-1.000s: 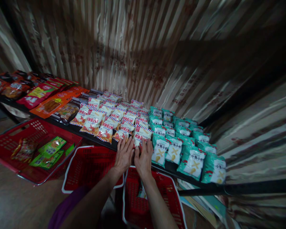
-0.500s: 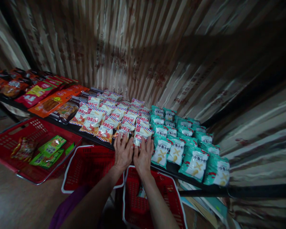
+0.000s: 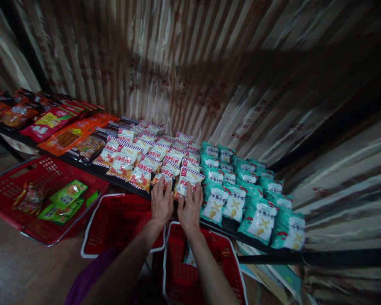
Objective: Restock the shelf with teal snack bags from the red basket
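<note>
White snack bags with red lettering and striped edges stand in rows on a black shelf. My left hand (image 3: 162, 206) rests with extended fingers at the lower front of one such snack bag (image 3: 168, 170). Beside it, my right hand (image 3: 189, 212) lies on the lower part of the front-row snack bag (image 3: 190, 174), fingers stretched and thumb at the bag's left side. Neither hand wraps round a bag. The fingertips partly cover both bags. Immediately to the right are teal snack bags (image 3: 216, 202) in several rows.
Below the shelf edge (image 3: 122, 182) stand three red baskets: a left one (image 3: 6, 178) with green packets (image 3: 65, 201), a middle one (image 3: 114, 241), and a right one (image 3: 203, 292) under my right forearm. Orange bags (image 3: 63, 142) lie farther left. A striped curtain (image 3: 165, 63) hangs behind.
The front-row bag under my right hand has shifted slightly left and down. My left hand has drawn its thumb in, away from that bag; its fingers remain at the neighbouring bag.
</note>
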The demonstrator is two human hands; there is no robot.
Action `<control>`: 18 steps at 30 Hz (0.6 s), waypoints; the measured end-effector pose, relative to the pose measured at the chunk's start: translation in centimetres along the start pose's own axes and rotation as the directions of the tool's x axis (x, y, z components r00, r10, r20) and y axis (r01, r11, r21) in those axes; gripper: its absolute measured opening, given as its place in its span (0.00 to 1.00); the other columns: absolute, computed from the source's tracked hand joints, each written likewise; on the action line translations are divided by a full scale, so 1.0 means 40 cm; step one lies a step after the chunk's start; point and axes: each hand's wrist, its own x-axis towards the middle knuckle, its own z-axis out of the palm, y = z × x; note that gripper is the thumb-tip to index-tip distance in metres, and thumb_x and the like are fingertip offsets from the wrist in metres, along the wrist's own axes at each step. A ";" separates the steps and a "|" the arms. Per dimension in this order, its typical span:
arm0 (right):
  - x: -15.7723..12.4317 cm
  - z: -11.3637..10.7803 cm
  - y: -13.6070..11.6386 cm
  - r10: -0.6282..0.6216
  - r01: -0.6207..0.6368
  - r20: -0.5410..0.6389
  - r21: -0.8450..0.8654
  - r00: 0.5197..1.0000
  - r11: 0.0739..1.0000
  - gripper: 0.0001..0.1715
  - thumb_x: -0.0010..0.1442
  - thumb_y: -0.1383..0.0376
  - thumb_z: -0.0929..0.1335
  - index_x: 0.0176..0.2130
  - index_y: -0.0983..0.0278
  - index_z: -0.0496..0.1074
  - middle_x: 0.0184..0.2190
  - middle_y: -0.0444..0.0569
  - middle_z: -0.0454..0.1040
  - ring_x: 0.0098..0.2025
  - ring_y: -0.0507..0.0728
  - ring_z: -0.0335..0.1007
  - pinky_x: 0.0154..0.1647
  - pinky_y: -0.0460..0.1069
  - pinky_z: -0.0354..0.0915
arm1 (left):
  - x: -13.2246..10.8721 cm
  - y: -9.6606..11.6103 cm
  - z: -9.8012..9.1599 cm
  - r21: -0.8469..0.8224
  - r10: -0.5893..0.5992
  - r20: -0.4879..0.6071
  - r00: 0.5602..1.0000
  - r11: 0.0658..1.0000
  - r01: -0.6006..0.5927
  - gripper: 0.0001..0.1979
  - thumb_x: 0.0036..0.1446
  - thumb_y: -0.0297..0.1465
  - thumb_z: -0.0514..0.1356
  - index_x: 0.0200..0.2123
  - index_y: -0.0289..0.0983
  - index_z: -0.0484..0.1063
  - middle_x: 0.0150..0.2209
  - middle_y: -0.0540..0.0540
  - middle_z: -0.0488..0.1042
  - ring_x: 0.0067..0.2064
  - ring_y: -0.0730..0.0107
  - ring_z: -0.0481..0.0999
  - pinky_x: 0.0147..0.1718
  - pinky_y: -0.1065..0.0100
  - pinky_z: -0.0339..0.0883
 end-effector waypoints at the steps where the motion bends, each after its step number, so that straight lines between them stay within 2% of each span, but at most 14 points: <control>1: 0.000 0.001 0.000 -0.003 0.003 -0.002 -0.004 1.000 1.000 0.32 0.64 0.60 0.56 0.66 0.61 0.48 0.69 0.58 0.37 0.68 0.68 0.34 0.61 0.70 0.50 | 0.000 0.002 0.001 -0.004 -0.002 -0.005 1.000 1.000 0.002 0.23 0.63 0.30 0.49 0.61 0.37 0.56 0.63 0.34 0.55 0.61 0.51 0.58 0.54 0.49 0.61; 8: -0.005 0.006 -0.001 0.023 -0.023 -0.022 -0.019 0.999 1.000 0.33 0.64 0.58 0.56 0.66 0.61 0.49 0.69 0.59 0.35 0.68 0.70 0.34 0.59 0.71 0.50 | 0.005 0.010 0.002 -0.031 -0.035 -0.043 0.998 0.999 0.033 0.26 0.63 0.29 0.48 0.64 0.31 0.49 0.60 0.32 0.59 0.59 0.51 0.60 0.54 0.50 0.61; 14: 0.001 -0.007 -0.015 -0.005 0.004 -0.018 -0.057 1.000 0.998 0.32 0.65 0.59 0.56 0.65 0.63 0.51 0.69 0.57 0.34 0.69 0.68 0.30 0.61 0.68 0.50 | 0.007 0.010 -0.013 0.014 -0.016 -0.035 0.999 1.000 0.017 0.22 0.62 0.29 0.50 0.60 0.36 0.59 0.63 0.32 0.53 0.64 0.48 0.53 0.55 0.47 0.57; 18: 0.007 -0.026 -0.019 -0.045 0.043 -0.025 -0.084 0.999 0.996 0.30 0.65 0.59 0.56 0.64 0.63 0.54 0.69 0.56 0.36 0.69 0.66 0.30 0.61 0.66 0.51 | 0.005 0.011 -0.025 0.014 -0.006 -0.030 1.000 1.000 0.007 0.22 0.61 0.29 0.51 0.59 0.37 0.62 0.64 0.33 0.51 0.66 0.48 0.48 0.57 0.46 0.54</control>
